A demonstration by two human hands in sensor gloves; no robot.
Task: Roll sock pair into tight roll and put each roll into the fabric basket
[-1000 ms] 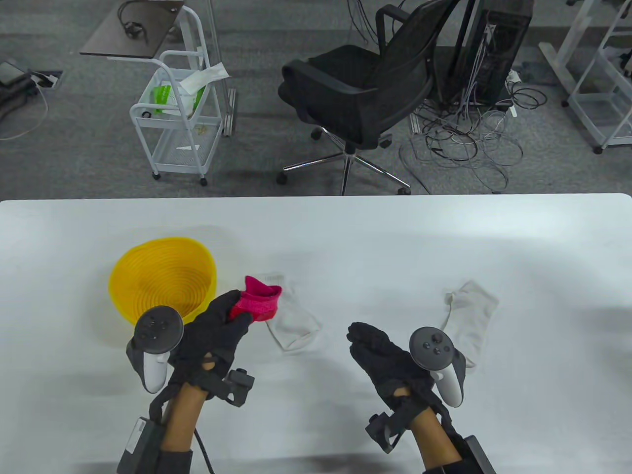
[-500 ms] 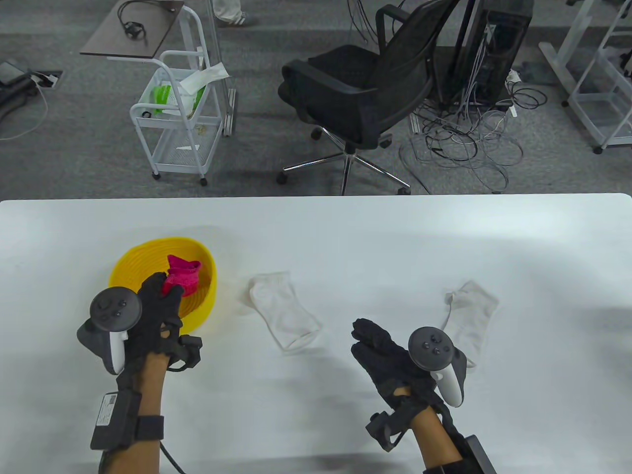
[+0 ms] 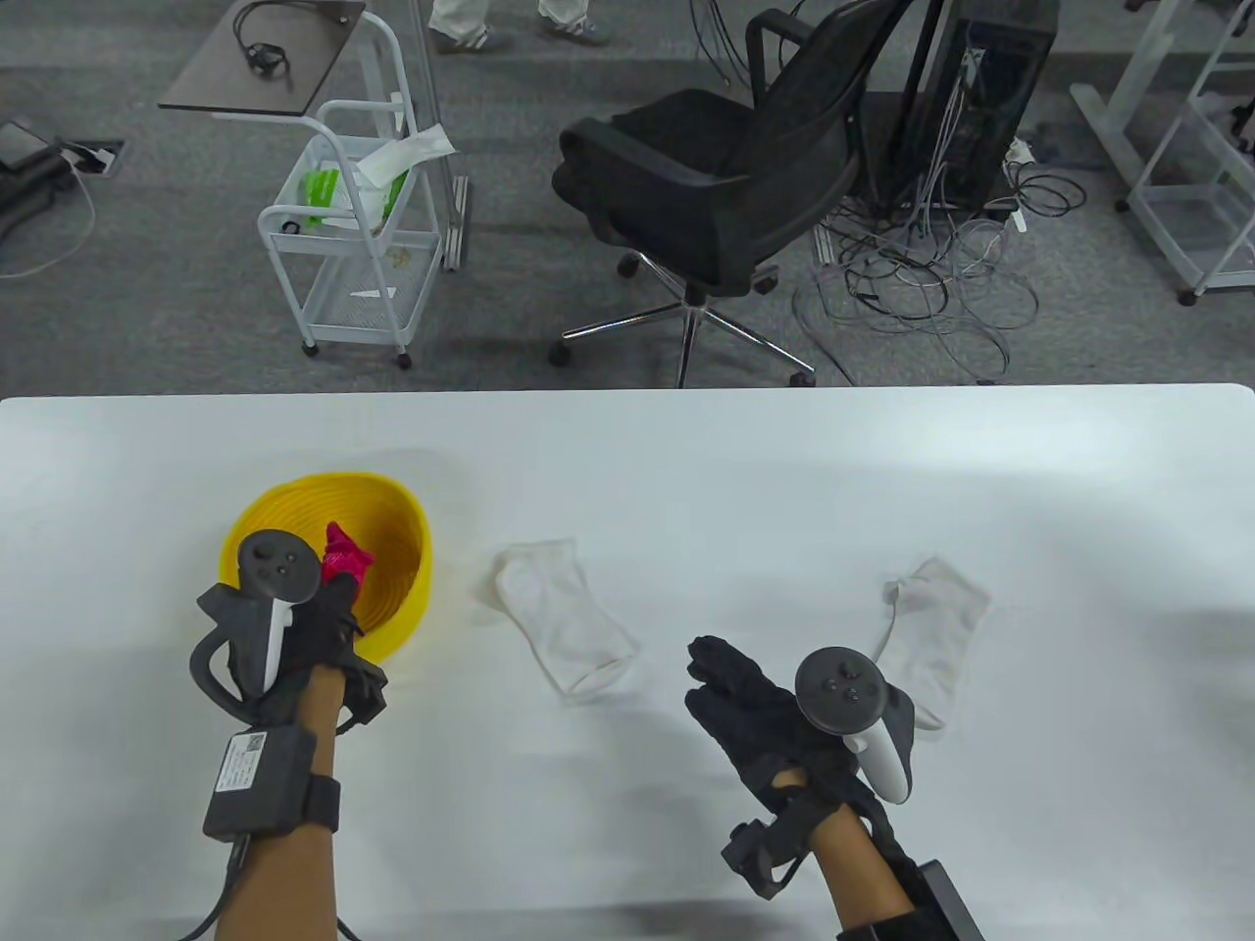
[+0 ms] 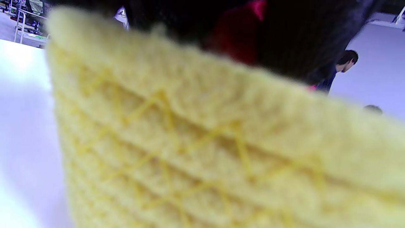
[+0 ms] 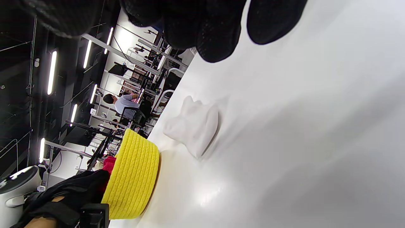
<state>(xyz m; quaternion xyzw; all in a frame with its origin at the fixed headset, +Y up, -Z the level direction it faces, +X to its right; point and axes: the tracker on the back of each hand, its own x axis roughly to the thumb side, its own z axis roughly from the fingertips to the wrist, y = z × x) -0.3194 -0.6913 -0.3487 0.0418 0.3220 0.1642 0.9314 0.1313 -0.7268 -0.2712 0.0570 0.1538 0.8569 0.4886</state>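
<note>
Pink rolled sock pair (image 3: 345,566) sits over the inside of the round yellow woven fabric basket (image 3: 397,549), held there by the left hand (image 3: 319,627), whose black-gloved fingers curl down around the roll from the near rim. Only the top of the pink bundle shows above the glove in the table view. In the left wrist view the basket's coiled yellow wall (image 4: 202,152) fills nearly everything, blurred and very close, with a patch of pink (image 4: 240,34) between dark glove shapes above its rim. In the right wrist view the roll (image 5: 109,164) peeks out just past the basket's rim (image 5: 136,177), with the left glove (image 5: 76,186) beside it.

The basket stands on the white worktop (image 3: 745,470) toward the left. Just right of it lies a flat white sock (image 3: 564,618), apart from the basket. A second white sock (image 3: 931,637) lies farther right, close beside the right hand (image 3: 755,701).

That right hand holds nothing; its grip is loose, the fingers lightly bent and resting low over the worktop between the two white socks. In its wrist view the dark fingertips (image 5: 218,41) hang above bare white surface, with the nearer white sock (image 5: 193,126) beyond them.

Beyond the worktop, a black office chair (image 3: 726,186) and a white wire trolley (image 3: 348,235) stand on grey floor.
</note>
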